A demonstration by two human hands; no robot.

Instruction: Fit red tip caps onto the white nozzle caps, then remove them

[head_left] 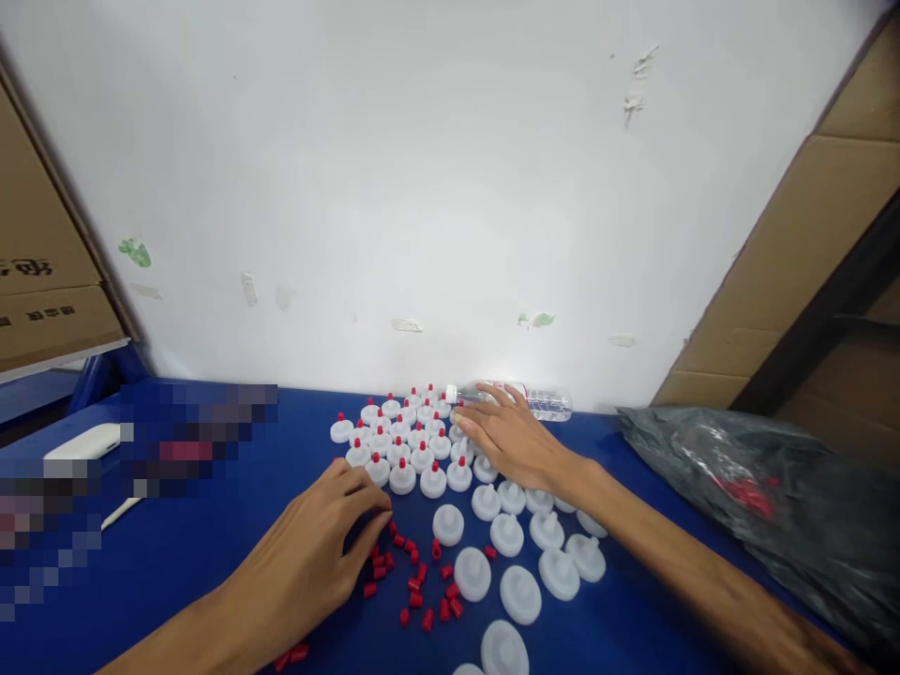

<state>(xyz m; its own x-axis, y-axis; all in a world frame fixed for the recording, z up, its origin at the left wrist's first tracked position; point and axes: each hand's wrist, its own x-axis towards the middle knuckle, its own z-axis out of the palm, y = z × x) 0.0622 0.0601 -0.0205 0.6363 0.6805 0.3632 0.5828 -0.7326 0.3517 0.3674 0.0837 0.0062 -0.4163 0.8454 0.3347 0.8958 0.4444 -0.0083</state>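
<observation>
My left hand is at the left edge of the items on the blue table, its fingers curled and thumb tip close to the index fingertip. Whatever lies between those tips is hidden. Just beside it are several small red caps, scattered loose. My right hand reaches over the back of the group with fingers stretched out and spread, above white round lids with nozzles. Several white lids stand close together with red caps on their nozzles. Other white lids, without red caps, lie on the right and toward the front.
A clear plastic bottle lies on its side against the white wall, partly behind my right hand. To the right is a grey plastic bag. Cardboard stands at both sides. A white object lies at left, near a blurred-out area.
</observation>
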